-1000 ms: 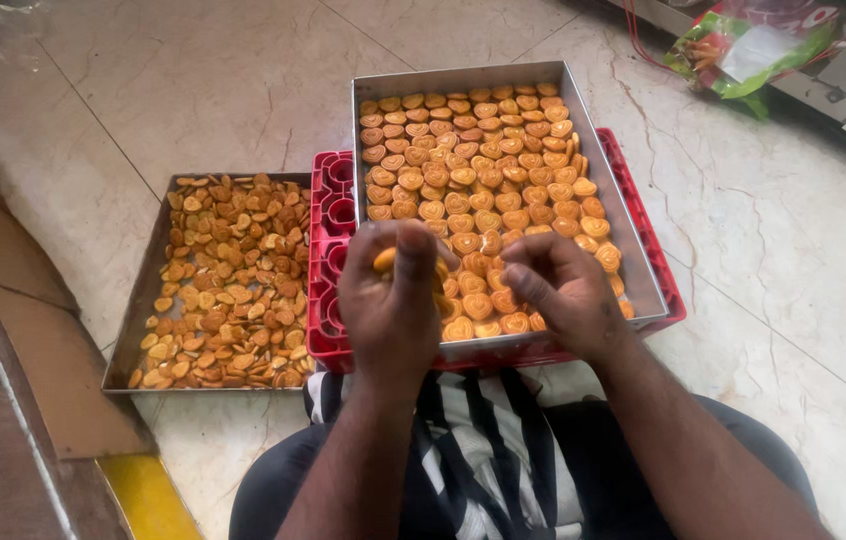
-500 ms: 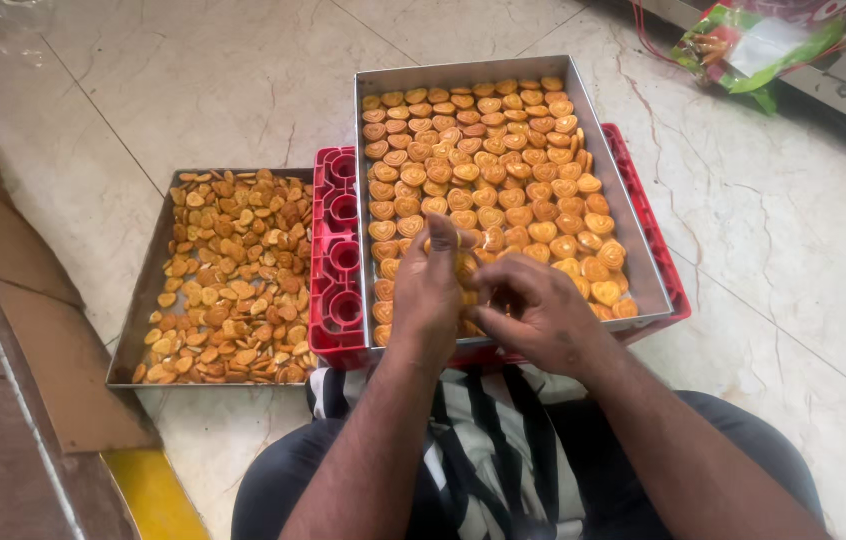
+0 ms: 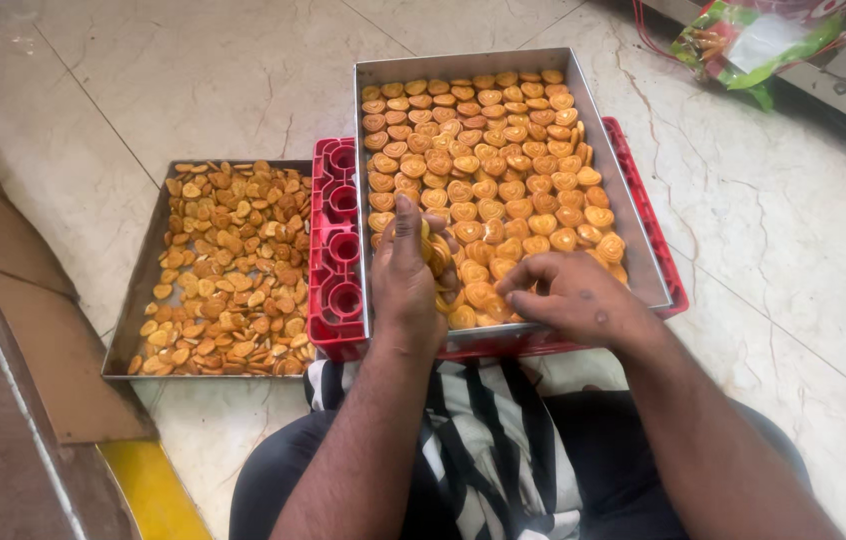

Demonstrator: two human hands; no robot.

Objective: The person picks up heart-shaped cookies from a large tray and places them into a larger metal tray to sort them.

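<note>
My left hand (image 3: 406, 272) is closed around a stack of small golden heart-shaped biscuits (image 3: 436, 258) at the near left of a steel tray (image 3: 633, 232). That tray is filled with rows of the same biscuits (image 3: 488, 150) and rests on a red plastic crate (image 3: 335, 250). My right hand (image 3: 573, 297) lies flat over the tray's near edge, its fingertips touching biscuits beside the stack.
A second steel tray (image 3: 131, 318) on the floor to the left holds a loose heap of the same biscuits (image 3: 228, 265). A green plastic bag (image 3: 758, 40) lies at the far right. A brown step edge (image 3: 13, 330) runs along the left.
Both hands have shifted slightly within the near end of the tray. The left hand has turned upright around the stack, and the right hand has lowered flat onto the biscuits.
</note>
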